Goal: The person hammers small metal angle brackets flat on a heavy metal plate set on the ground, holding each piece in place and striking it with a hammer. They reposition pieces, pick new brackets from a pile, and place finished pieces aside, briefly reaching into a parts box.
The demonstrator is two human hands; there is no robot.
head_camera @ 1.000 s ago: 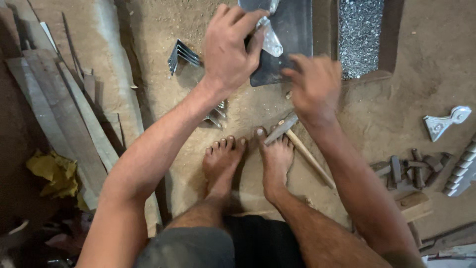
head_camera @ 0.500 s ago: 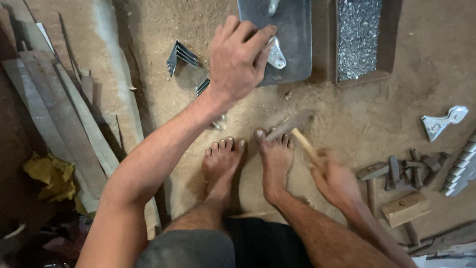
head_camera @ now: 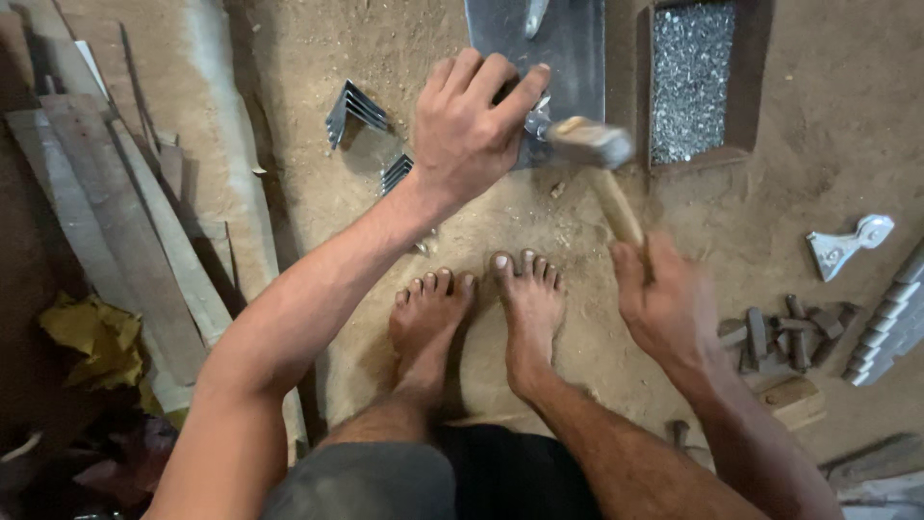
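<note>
While the left hand (head_camera: 472, 125) presses down on a small shiny metal piece (head_camera: 535, 121) at the near edge of a dark metal plate (head_camera: 568, 48), its grip spread with fingertips on the plate, the right hand (head_camera: 664, 303) has its grip wrapped tight around the wooden handle of a hammer (head_camera: 602, 164), blurred by motion. Its steel head sits just beside the piece. Both bare feet (head_camera: 481, 313) rest on the sandy floor (head_camera: 770, 183) below. A tray of small nails (head_camera: 693, 77) lies right of the plate; folded metal brackets (head_camera: 354, 108) lie left; wooden planks (head_camera: 106, 212) lie far left.
</note>
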